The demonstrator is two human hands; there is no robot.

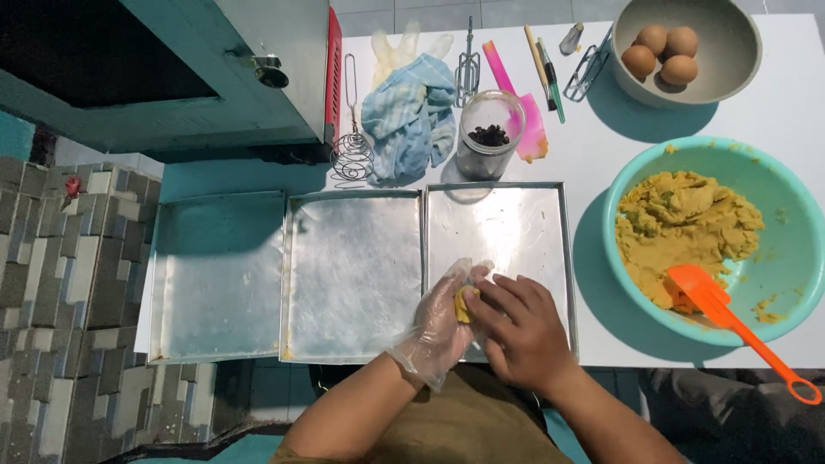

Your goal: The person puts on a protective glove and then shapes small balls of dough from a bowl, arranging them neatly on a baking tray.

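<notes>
**Dough lump pressed between your two hands over the right-hand tray**

Your left hand, in a clear plastic glove, and your bare right hand are pressed together around a small lump of yellow dough. The lump sits between your palms, with only its edge showing, above the near edge of the right baking tray.

At 9 o'clock from your hands lie the middle tray and, beyond it, the left tray; all three metal trays show bare bottoms.

At 3 o'clock stands a turquoise bowl holding a mass of the same yellow dough, with an orange spatula resting in it, handle over the rim.

At 1 o'clock a beige bowl holds three brown eggs.

At 12 o'clock a clear jar holds dark bits at its bottom, beside a blue cloth.
</notes>
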